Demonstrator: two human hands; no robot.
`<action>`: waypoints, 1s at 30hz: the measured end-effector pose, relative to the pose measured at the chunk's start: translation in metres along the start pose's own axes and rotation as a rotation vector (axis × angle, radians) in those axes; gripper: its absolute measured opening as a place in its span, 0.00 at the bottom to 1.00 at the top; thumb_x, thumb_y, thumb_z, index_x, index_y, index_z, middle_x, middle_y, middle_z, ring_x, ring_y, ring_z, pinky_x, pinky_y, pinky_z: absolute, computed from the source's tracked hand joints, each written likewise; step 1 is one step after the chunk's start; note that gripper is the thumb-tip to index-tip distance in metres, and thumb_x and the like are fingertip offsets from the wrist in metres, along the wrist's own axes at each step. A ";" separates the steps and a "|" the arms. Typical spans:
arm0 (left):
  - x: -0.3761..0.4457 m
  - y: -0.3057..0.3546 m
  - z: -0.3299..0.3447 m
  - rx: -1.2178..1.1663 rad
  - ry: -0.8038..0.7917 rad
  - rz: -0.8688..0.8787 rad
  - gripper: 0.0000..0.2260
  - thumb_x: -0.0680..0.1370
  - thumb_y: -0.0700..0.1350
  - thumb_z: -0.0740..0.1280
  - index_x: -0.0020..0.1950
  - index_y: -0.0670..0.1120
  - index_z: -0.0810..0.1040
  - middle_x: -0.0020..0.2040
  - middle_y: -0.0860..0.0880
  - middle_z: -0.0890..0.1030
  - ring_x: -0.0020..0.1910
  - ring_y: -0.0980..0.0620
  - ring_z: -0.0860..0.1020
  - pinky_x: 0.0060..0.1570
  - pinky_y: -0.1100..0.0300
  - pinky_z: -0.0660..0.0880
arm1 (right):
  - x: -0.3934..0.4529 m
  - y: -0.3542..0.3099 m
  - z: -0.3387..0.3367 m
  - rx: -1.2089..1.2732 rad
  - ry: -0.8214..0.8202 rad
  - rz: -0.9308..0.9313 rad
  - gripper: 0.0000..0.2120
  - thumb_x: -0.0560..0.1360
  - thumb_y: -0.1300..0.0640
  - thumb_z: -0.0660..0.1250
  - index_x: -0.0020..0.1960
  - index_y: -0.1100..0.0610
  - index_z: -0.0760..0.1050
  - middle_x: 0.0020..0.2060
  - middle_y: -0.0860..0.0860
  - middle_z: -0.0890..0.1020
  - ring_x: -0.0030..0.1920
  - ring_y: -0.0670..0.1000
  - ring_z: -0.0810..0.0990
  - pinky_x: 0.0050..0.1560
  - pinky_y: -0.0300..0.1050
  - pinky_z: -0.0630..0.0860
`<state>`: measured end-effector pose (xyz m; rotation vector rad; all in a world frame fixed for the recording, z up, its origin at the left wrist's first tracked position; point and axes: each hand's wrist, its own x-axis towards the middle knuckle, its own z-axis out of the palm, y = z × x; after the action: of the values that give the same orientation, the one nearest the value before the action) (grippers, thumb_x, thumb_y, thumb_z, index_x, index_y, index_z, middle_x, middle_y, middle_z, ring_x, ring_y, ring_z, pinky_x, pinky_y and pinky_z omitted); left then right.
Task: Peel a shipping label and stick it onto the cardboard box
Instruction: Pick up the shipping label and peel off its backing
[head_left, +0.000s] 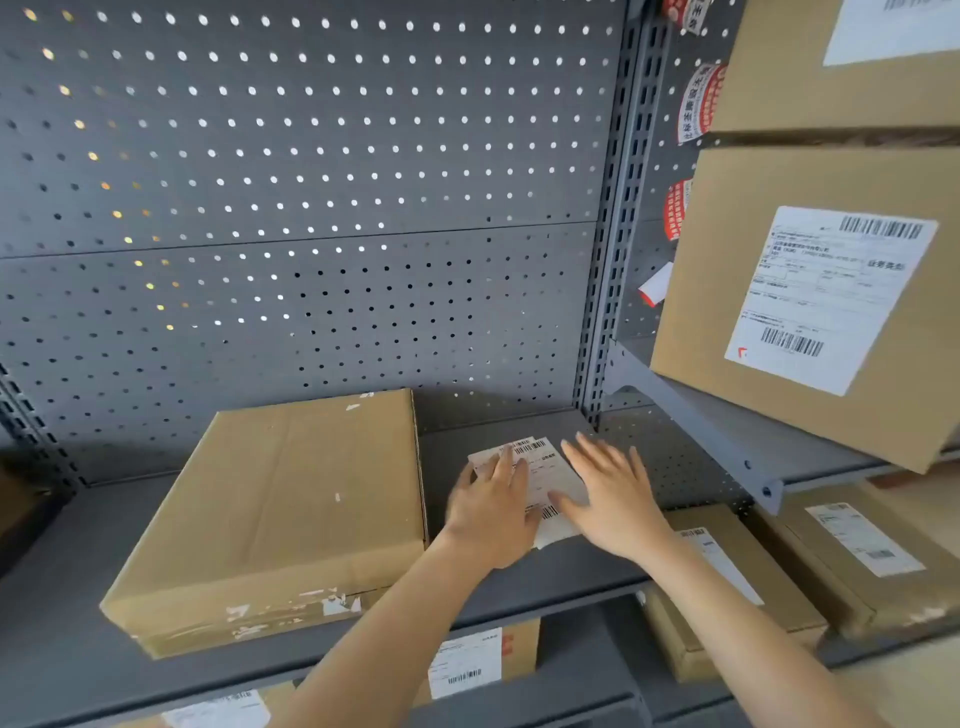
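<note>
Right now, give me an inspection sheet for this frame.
Surface: grey shelf, pegboard behind.
Job's things: unlabelled box on the shelf; labels lying right of it.
Clutter: red-and-white stickers on the pegboard.
Hands: left hand and right hand flat on the labels, fingers straight.
Cables: nothing seen.
Surroundings: labelled boxes on the right shelves and more below.
</note>
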<state>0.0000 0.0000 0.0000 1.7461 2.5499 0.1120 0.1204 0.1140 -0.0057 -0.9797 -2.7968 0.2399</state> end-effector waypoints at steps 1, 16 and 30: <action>0.001 0.000 0.004 -0.015 -0.032 -0.019 0.29 0.80 0.55 0.53 0.77 0.44 0.50 0.79 0.45 0.50 0.77 0.46 0.51 0.75 0.47 0.49 | 0.000 0.001 0.003 -0.009 -0.033 0.005 0.34 0.77 0.37 0.53 0.77 0.50 0.49 0.78 0.49 0.50 0.77 0.53 0.49 0.75 0.58 0.41; 0.006 -0.004 0.021 -0.119 -0.165 -0.046 0.28 0.81 0.57 0.48 0.78 0.46 0.47 0.79 0.47 0.45 0.78 0.49 0.45 0.74 0.50 0.46 | 0.004 0.000 0.021 0.028 -0.058 -0.025 0.33 0.76 0.39 0.56 0.75 0.54 0.56 0.74 0.50 0.64 0.75 0.53 0.57 0.75 0.54 0.50; -0.003 -0.001 0.014 -0.238 -0.163 -0.010 0.25 0.83 0.51 0.51 0.78 0.45 0.49 0.79 0.49 0.46 0.78 0.51 0.46 0.74 0.54 0.52 | 0.005 -0.006 0.004 0.520 0.188 0.166 0.21 0.73 0.63 0.68 0.65 0.55 0.72 0.54 0.53 0.81 0.48 0.50 0.77 0.42 0.33 0.72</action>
<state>0.0010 -0.0029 -0.0138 1.5856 2.3223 0.2506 0.1120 0.1125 -0.0078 -1.0301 -2.3016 0.8023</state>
